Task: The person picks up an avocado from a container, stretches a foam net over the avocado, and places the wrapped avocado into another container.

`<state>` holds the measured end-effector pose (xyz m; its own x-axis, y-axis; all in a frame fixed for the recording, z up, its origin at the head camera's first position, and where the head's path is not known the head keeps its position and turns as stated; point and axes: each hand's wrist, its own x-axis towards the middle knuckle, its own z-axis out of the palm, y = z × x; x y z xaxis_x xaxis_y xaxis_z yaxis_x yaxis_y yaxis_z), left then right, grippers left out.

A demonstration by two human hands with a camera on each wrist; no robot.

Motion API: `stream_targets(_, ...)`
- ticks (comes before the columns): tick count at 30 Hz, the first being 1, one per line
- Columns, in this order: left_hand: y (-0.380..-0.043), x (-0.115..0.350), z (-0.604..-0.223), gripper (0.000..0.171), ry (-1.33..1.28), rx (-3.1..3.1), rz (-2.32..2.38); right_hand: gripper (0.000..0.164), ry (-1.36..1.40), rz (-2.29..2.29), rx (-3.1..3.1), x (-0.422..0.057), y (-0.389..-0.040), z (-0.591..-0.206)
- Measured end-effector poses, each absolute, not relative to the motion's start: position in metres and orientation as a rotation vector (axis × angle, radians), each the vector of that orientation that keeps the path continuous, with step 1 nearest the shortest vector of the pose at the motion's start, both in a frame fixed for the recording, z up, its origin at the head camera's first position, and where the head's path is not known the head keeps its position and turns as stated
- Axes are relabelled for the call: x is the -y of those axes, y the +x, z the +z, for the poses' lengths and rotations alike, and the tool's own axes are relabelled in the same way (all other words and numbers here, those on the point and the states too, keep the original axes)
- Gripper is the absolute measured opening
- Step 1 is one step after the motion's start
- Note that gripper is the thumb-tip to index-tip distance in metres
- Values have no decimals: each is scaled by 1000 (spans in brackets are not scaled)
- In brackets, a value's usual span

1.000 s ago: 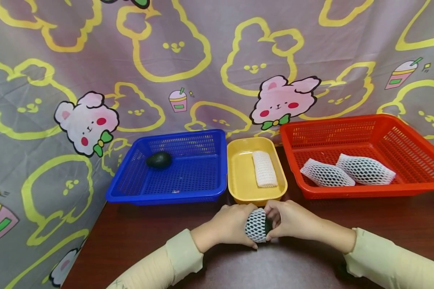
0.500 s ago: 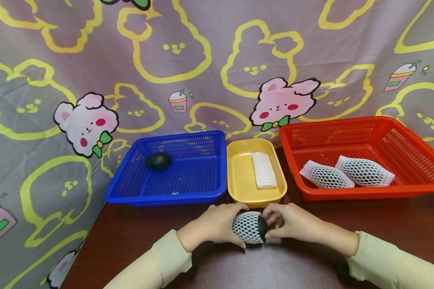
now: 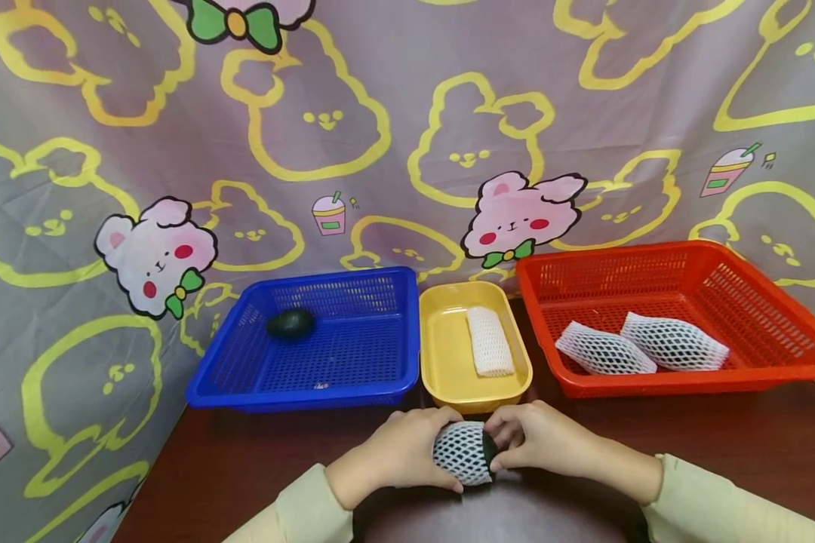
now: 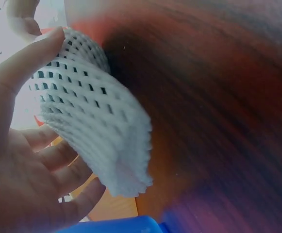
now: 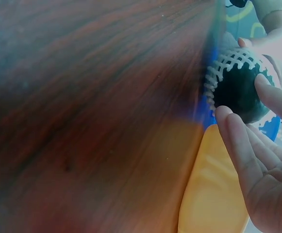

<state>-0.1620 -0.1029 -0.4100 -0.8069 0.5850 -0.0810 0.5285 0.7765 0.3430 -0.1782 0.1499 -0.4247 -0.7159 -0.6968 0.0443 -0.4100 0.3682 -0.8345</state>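
Note:
A dark green avocado [image 5: 238,92] sits partly inside a white foam net sleeve [image 3: 463,452], low over the table in front of the yellow tray. My left hand [image 3: 407,450] holds the sleeved avocado from the left, its thumb along the near side. In the left wrist view the sleeve's loose end [image 4: 131,170] hangs past that hand's fingers. My right hand [image 3: 543,441] pinches the bare end of the avocado on the right, thumb on one side and fingertips at the net's edge on the other. The far end of the avocado is hidden in the sleeve.
A blue basket [image 3: 306,396] at the left holds another bare avocado [image 3: 290,323]. The yellow tray [image 3: 441,377] in the middle holds a flat foam net sleeve [image 3: 490,341]. In the red basket [image 3: 686,385] at the right lie two net-wrapped avocados [image 3: 674,342]. A patterned curtain [image 3: 394,113] hangs behind.
The avocado and my left hand have shifted a little left, and my right hand stays at the bare end. The head view has tilted up, so everything appears lower.

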Motion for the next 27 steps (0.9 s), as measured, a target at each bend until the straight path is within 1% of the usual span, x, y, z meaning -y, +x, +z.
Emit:
stream_targets(9, -157, 101, -414, 72, 912, -2756, 558, 36, -957, -1274, -2306, -147, -175, -427)
stream_targets(14, -159, 101, -412, 73, 913, -2745, 571, 38, -949, -1271, -2288, -148, -178, -426)
stream_targets(21, -166, 118, -410, 90, 859, -2697, 539, 40, -948, -1290, -2226, -150, -180, -429)
stream_targets(24, -168, 130, -412, 88, 837, -2693, 527, 40, -971, -1286, -2224, -151, -180, -429)
stream_targets(27, -168, 138, -414, 82, 830, -2684, 545, 40, -1004, -1278, -2246, -151, -182, -428)
